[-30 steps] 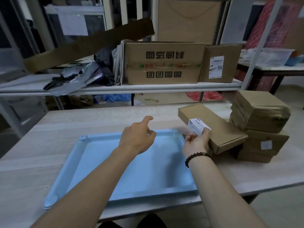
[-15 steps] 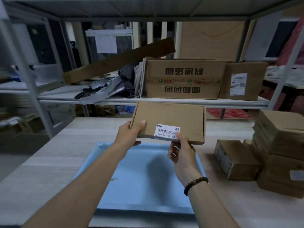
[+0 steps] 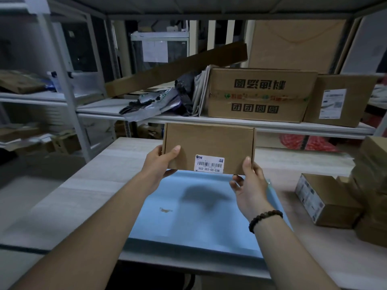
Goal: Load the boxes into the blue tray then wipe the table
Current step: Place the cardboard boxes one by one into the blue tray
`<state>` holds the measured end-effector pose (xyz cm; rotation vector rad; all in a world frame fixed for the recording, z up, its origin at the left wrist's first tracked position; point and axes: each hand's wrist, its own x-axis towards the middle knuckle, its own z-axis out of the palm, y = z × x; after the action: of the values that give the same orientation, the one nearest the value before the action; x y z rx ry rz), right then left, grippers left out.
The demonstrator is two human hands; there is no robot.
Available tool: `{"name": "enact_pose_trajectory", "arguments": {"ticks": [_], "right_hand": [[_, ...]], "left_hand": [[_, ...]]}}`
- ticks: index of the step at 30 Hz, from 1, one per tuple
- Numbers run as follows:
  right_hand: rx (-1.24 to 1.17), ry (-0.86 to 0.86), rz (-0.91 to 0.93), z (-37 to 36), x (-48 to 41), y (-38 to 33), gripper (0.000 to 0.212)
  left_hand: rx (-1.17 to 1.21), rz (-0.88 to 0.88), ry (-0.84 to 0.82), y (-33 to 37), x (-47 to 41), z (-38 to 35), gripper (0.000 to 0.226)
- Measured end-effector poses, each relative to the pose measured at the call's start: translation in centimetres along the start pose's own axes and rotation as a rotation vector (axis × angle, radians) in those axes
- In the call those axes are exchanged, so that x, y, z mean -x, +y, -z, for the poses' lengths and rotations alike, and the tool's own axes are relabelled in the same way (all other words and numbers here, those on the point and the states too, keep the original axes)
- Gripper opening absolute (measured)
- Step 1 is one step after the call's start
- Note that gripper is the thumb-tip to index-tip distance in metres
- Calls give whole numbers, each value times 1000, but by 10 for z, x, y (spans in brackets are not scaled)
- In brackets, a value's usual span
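I hold a flat brown cardboard box (image 3: 209, 144) with a white barcode label in the air above the far end of the blue tray (image 3: 196, 222). My left hand (image 3: 160, 163) grips its lower left corner and my right hand (image 3: 249, 183) grips its lower right corner. The tray lies on the pale wooden table (image 3: 100, 185) with nothing inside but a small brown mark. A small brown box (image 3: 326, 199) sits on the table right of the tray. A stack of brown boxes (image 3: 372, 185) stands at the right edge, partly cut off.
A metal shelf (image 3: 230, 121) runs just behind the held box, carrying large cartons (image 3: 259, 95), crumpled bags and a long cardboard strip. More shelving stands at the left. The table's near edge lies just under the tray.
Both hands lifted the flat box from beside the stack and carried it left, over the tray. In the last half second it turned squarer to me.
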<state>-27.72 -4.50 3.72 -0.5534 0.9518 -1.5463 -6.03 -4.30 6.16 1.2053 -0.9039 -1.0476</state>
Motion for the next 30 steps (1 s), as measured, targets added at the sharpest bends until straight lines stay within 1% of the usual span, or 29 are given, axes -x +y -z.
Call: {"name": "enact_pose_trajectory", "arguments": {"ticks": [3, 5, 6, 9, 10, 12, 16, 17, 19, 20, 22, 23, 24, 25, 27, 29, 30], "right_hand": [[42, -13, 13, 2, 3, 0, 9], [57, -28, -9, 1, 9, -4, 12], [60, -40, -27, 2, 11, -7, 18], [50, -82, -90, 4, 17, -17, 45], [32, -95, -115, 5, 18, -21, 50], [13, -90, -167, 9, 19, -29, 54], [-27, 31, -223, 17, 13, -42, 63], [-23, 62, -219, 18, 10, -45, 59], [42, 96, -200, 19, 6, -50, 37], [71, 104, -194, 20, 3, -51, 25], [88, 110, -184, 21, -4, -50, 12], [70, 103, -173, 22, -6, -48, 11], [48, 95, -158, 22, -9, -45, 14], [22, 81, -143, 21, -11, -43, 16], [-19, 28, -119, 19, -16, -36, 15], [-39, -20, -98, 19, -21, -29, 21], [-42, -32, -90, 19, -25, -26, 27]], "left_hand": [[-141, -51, -13, 3, 5, 3, 32], [-177, -81, -23, 8, 8, 6, 35], [-179, -93, -28, 10, 10, 6, 35], [-117, -104, -54, 6, 16, 9, 29], [-107, -108, -64, 1, 18, 9, 29], [-110, -119, -94, -11, 20, 9, 30], [-137, -189, -218, -19, 16, 5, 34], [-143, -214, -245, -20, 12, 4, 33], [-182, -269, -272, -22, 5, 4, 31], [-214, -303, -282, -25, 2, 5, 35], [-273, -352, -261, -32, -2, 3, 54], [-272, -343, -220, -33, -1, 1, 64], [-242, -300, -158, -33, 0, -2, 68], [-170, -227, -101, -32, 2, -5, 61], [22, -57, -65, -30, 4, -12, 33], [118, 32, -85, -31, 5, -14, 49], [124, 43, -96, -32, 4, -13, 53]]}}
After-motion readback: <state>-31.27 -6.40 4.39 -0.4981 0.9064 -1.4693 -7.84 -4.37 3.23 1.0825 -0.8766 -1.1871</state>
